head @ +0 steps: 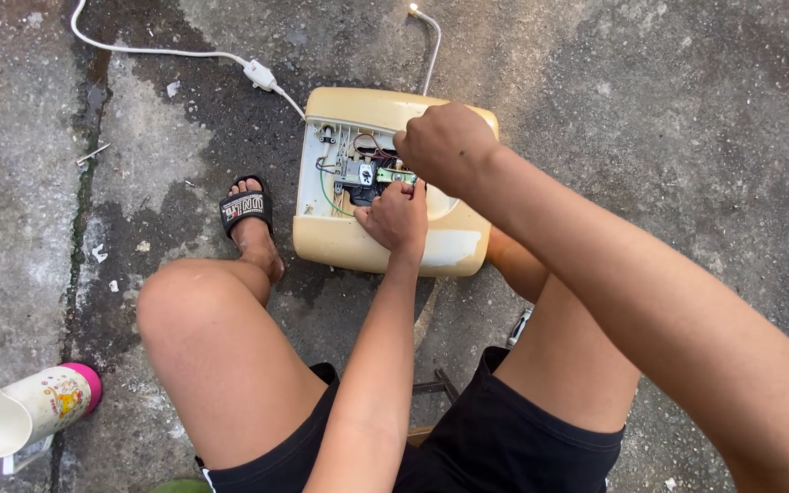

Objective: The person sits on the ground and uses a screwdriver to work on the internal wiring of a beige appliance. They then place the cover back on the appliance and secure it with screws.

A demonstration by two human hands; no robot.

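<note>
A cream plastic appliance housing (349, 245) lies open on the concrete between my feet, showing wires and a small green circuit board (393, 175) inside. My left hand (394, 217) rests on the housing's inner edge, fingers pressed down beside the dark parts. My right hand (445, 146) is clenched above the board, seemingly gripping something small that the fist hides. A white power cord (175, 53) with an inline switch (260, 75) runs from the housing's back left corner.
A white jug with a pink base (34, 406) lies on its side at the lower left. A small metal piece (93, 153) lies on the concrete at left. My left foot in a black slide sandal (247, 208) sits next to the housing.
</note>
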